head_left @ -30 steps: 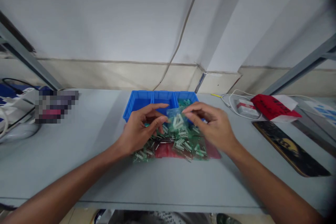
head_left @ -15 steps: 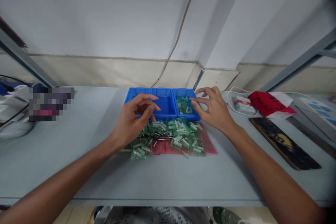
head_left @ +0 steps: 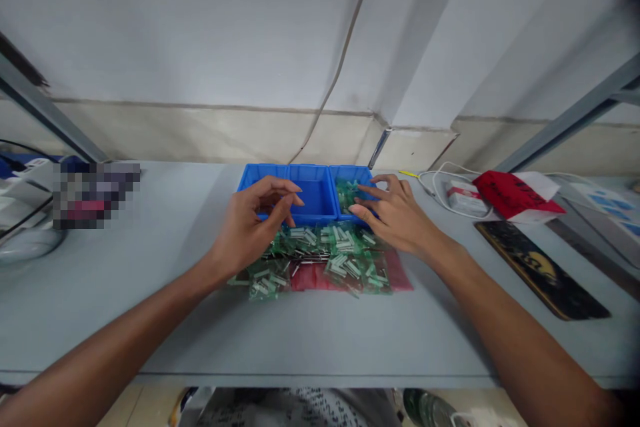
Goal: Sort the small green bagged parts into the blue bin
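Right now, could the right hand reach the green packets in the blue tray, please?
Likely yes: the right hand is at their open-topped compartment, and nothing visible blocks the green packets.

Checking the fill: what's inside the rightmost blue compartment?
In the compartment, green packets show at left. The right hand hides part of the right side; anything there or beneath the packets can't be seen.

Packet now in right compartment

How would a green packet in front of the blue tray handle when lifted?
The green packets would likely flop, since they look thin and see-through. The jumbled white pieces inside would probably slide and bunch. Neighbours may shift too, since packets overlap.
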Action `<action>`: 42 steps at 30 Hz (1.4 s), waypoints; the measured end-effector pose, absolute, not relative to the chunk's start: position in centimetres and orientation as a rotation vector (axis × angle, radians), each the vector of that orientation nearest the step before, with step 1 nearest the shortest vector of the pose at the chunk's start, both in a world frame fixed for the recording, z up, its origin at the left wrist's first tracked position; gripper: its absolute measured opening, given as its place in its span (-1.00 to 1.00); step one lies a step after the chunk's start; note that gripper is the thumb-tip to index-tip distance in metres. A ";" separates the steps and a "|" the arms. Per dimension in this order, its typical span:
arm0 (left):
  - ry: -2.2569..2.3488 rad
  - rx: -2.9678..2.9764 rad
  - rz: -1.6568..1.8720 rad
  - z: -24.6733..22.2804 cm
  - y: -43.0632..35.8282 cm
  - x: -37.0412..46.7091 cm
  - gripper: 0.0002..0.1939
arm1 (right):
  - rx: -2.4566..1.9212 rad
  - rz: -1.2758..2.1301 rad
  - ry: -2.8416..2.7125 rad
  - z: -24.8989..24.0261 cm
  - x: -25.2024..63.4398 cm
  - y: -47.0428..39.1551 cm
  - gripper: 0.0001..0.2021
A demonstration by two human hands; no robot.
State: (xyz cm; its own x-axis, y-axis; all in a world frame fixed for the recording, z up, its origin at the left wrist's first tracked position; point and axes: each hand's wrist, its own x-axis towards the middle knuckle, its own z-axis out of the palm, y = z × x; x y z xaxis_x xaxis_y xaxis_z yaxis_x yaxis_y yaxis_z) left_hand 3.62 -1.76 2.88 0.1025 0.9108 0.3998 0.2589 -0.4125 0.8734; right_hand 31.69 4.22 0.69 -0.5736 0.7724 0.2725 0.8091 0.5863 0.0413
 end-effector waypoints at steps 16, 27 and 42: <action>1.454 2.361 1.218 2.7 -0.5 2.2 -0.82 | -0.807 -0.169 -2.477 1.8 30.7 2.9 -0.69; 1.222 2.781 0.710 -0.1 1.0 1.0 -0.73 | -0.597 -0.003 -2.696 1.9 29.0 0.4 -0.58; 1.084 3.123 1.006 1.9 -1.5 2.2 -0.46 | -1.049 0.671 -1.597 3.1 26.6 -1.6 -0.87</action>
State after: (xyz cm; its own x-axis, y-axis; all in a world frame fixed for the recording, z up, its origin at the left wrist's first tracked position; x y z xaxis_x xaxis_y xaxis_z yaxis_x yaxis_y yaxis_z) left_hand 2.24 -1.53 1.90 0.6424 0.4633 0.6105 0.6433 -0.7589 -0.1010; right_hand 26.64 -1.58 3.14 -0.0531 0.8854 0.4619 0.2901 0.4562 -0.8412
